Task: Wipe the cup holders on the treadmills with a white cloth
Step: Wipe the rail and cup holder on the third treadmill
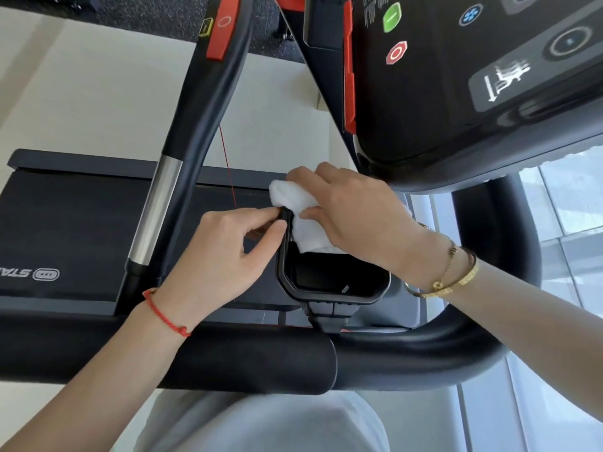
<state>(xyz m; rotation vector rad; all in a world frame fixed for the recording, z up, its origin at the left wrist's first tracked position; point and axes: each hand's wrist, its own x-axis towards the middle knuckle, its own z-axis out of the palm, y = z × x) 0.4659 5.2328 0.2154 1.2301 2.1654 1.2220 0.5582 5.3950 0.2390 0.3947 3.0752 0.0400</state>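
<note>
A black cup holder [329, 296] hangs off the treadmill's front handlebar, its dark inside showing. My left hand [222, 256] pinches the holder's far left rim between thumb and forefinger. My right hand [352, 216] grips a bunched white cloth [303, 220] and presses it against the holder's far edge, partly down inside. The cloth's right part is hidden under my palm.
The black console [473, 76] with green and red buttons looms at the upper right. A side handrail [182, 151] with a red tab and silver grip slants down the left. The padded front bar [244, 360] crosses below the holder. The treadmill belt [65, 230] lies to the left.
</note>
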